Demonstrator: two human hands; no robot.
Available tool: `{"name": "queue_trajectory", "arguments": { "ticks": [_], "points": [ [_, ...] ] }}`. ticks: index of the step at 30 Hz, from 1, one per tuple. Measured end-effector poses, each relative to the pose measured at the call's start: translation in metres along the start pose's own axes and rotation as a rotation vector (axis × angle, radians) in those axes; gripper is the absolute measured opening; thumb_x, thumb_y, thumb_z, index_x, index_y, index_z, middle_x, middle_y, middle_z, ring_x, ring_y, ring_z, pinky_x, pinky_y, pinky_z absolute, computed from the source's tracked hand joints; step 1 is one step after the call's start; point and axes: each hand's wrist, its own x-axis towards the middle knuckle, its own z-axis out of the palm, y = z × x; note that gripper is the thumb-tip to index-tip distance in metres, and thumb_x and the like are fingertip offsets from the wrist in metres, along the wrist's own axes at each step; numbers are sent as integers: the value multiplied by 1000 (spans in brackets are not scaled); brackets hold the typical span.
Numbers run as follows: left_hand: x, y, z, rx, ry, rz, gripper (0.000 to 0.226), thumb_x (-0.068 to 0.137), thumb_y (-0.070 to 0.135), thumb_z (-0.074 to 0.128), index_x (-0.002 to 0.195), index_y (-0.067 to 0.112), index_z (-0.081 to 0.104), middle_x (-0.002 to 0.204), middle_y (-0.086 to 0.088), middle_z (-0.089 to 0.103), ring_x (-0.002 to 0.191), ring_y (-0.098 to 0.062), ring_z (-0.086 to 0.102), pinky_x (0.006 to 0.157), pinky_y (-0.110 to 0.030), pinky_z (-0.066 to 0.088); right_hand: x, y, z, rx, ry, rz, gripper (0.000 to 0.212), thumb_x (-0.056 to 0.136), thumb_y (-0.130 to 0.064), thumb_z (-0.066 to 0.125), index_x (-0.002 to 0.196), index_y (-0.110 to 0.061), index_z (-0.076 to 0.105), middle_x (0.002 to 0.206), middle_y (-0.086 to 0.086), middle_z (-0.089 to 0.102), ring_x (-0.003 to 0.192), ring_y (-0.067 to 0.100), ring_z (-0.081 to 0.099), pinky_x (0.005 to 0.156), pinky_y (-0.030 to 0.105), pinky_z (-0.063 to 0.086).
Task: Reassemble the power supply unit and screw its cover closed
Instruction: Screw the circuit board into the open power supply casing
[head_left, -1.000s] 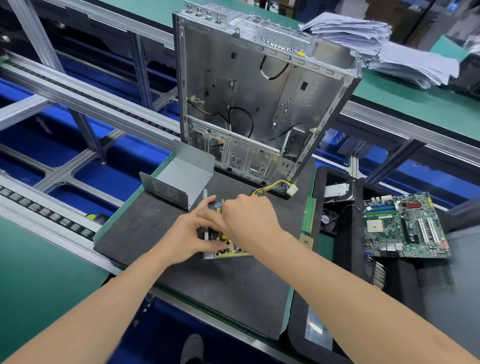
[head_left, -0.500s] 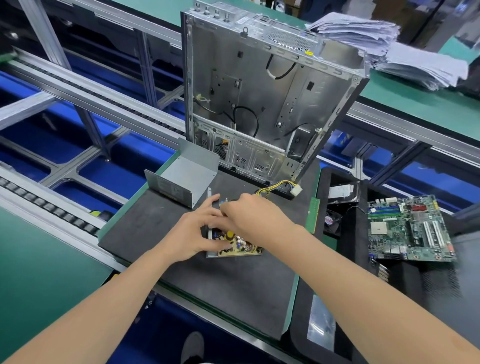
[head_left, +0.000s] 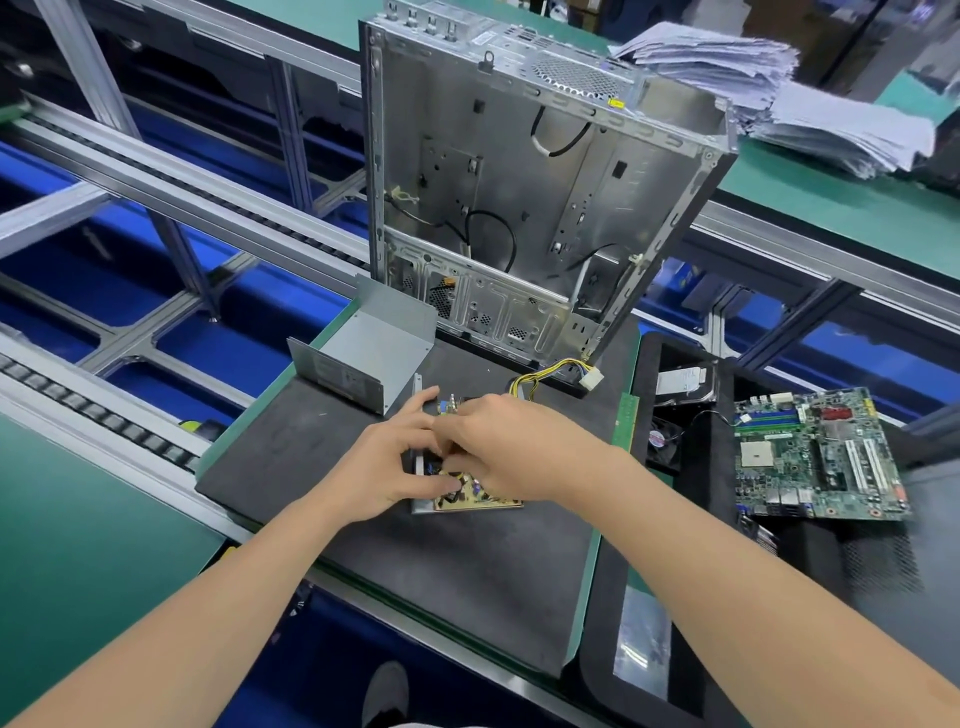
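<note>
Board (head_left: 480, 496) being settled, cover (head_left: 374, 353) not yet on.
The board lies mid-mat (head_left: 415, 582), the cover just behind it. The left hand (head_left: 384, 467) grips the board's edge; the right hand (head_left: 511, 447) curls over it — fingertips hidden, so I cannot tell its hold. Next, probably: fit the cover squarely — no screws visible.

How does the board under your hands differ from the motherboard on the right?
The power supply board is tan and smaller; the motherboard is green and larger. The left hand and right hand are on the power supply board; the motherboard lies untouched. Both boards lie flat, components up.
</note>
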Motion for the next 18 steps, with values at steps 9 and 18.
{"name": "queue_trajectory", "arguments": {
  "ticks": [9, 18],
  "points": [
    [0, 2, 2, -70, 34, -28, 30, 76, 20, 92, 101, 34, 79, 133, 32, 61, 151, 8, 24, 112, -18, 36, 16, -10, 15, -94, 59, 446, 60, 104, -66, 33, 88, -17, 63, 71, 5, 48, 73, 33, 52, 64, 35, 34],
    [1, -4, -2, 1, -41, -17, 14, 85, 27, 85, 90, 34, 73, 136, 24, 63, 154, 5, 13, 113, -27, 28, 0, 2, 7, 63, -7, -5, 10, 96, -21, 62, 105, -17, 61, 100, 2, 57, 91, 28, 61, 59, 34, 35]
  ]
}}
